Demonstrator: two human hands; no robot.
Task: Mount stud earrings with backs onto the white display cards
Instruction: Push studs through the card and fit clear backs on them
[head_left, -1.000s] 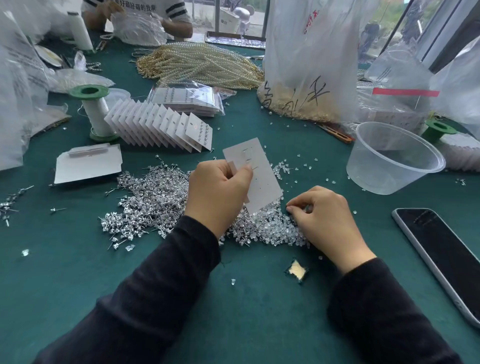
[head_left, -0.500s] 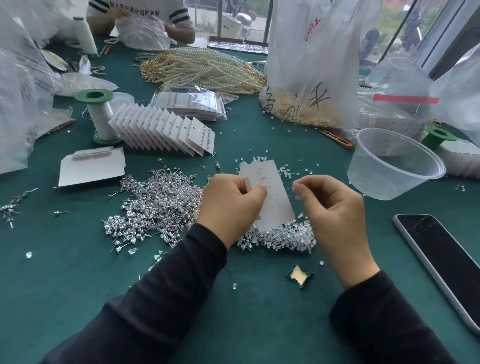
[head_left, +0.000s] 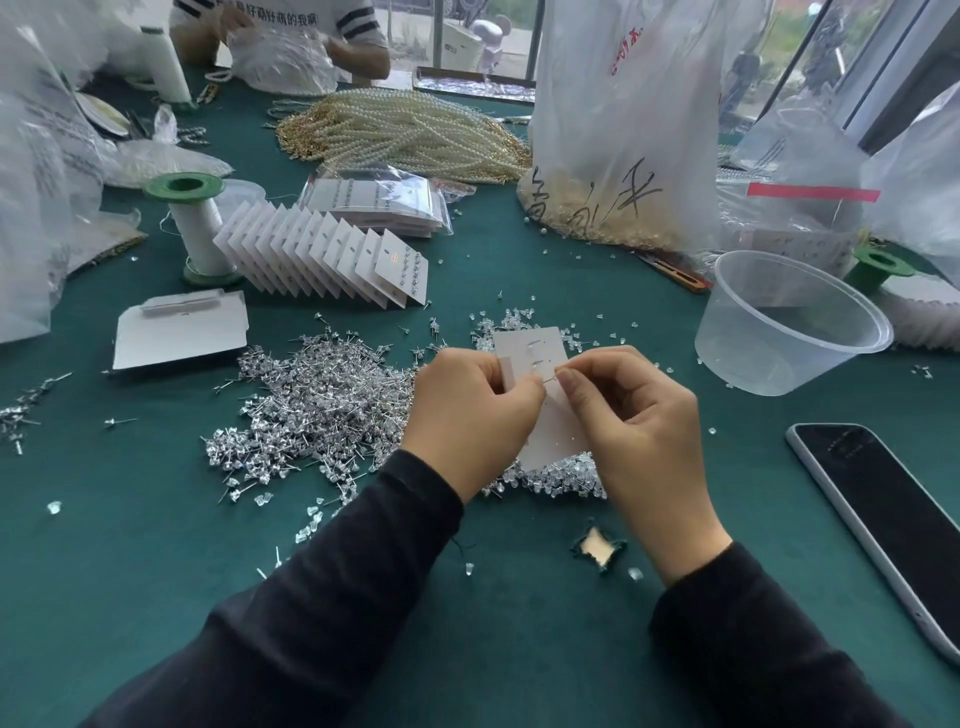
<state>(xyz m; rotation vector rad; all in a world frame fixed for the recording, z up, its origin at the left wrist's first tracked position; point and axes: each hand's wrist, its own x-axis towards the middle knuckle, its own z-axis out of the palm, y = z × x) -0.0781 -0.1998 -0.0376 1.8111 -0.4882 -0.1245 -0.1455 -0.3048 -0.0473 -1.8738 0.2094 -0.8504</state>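
Two hands at work: left hand (head_left: 475, 415) gripping white rectangular display card (head_left: 540, 395) at centre, right hand (head_left: 631, 410) pinching tiny clear earring back onto thin post (head_left: 549, 380); likely slip, dropping back into clear-backs pile (head_left: 550, 478) at 6 o'clock.

Both hands (head_left: 470, 415) (head_left: 631, 415) together, fingertips pinched

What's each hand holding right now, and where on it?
The left hand pinches the white display card by its left edge. The right hand pinches something tiny at a stud post on the card's back; what it is cannot be told.
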